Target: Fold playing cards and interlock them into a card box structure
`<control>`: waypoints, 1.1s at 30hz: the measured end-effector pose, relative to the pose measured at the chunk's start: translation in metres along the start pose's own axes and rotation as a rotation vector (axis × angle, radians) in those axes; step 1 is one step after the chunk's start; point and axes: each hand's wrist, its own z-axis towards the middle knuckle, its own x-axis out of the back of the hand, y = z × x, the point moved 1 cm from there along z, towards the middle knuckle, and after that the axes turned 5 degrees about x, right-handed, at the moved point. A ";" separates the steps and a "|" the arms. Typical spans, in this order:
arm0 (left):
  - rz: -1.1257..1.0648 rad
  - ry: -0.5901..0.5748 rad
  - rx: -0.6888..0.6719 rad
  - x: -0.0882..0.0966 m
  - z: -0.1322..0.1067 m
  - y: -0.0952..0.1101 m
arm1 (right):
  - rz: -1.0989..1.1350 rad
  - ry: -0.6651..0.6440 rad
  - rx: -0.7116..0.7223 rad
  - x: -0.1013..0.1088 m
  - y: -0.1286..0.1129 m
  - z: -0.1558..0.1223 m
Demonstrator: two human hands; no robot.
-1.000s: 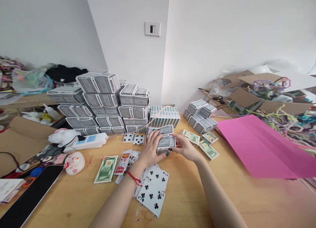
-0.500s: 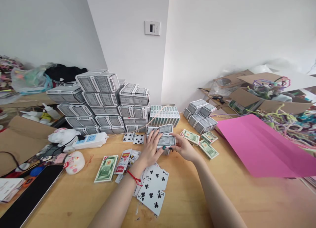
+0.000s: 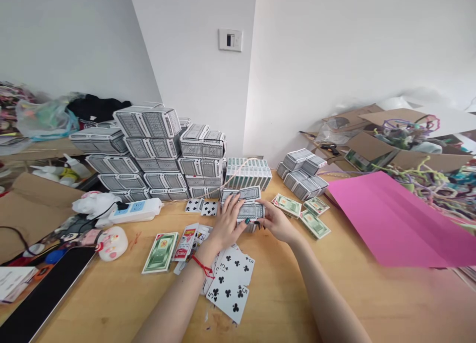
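A block of folded playing cards [image 3: 251, 211] with grey patterned backs rests on the wooden table between my hands. My left hand [image 3: 227, 226] spans its top and left side, fingers stretched across and thumb at the front edge. At the right end, my right hand [image 3: 278, 223] grips the block with bent fingers. Part of the block is hidden under the left fingers. Below my left wrist lie loose cards [image 3: 233, 283] face up, clubs showing. Two spade cards [image 3: 201, 207] lie just left of the block.
Tall stacks of similar card blocks [image 3: 156, 147] stand behind on the left, a smaller stack [image 3: 303, 172] on the right. Green card boxes [image 3: 248, 173] line up at the back. Nearby are a green card box [image 3: 159, 254], a power strip [image 3: 137, 210] and a pink sheet [image 3: 401, 224].
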 end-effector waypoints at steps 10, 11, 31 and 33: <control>0.004 0.016 0.002 0.001 0.000 0.002 | -0.021 0.022 0.018 0.001 0.003 0.000; 0.007 0.020 0.000 0.001 0.000 0.002 | -0.015 0.020 0.016 0.001 0.003 0.000; -0.021 0.129 0.077 -0.003 0.001 0.014 | 0.315 -0.025 0.002 0.000 -0.001 0.001; -0.011 0.122 0.075 -0.003 0.001 0.013 | 0.332 -0.038 -0.002 0.001 -0.001 0.001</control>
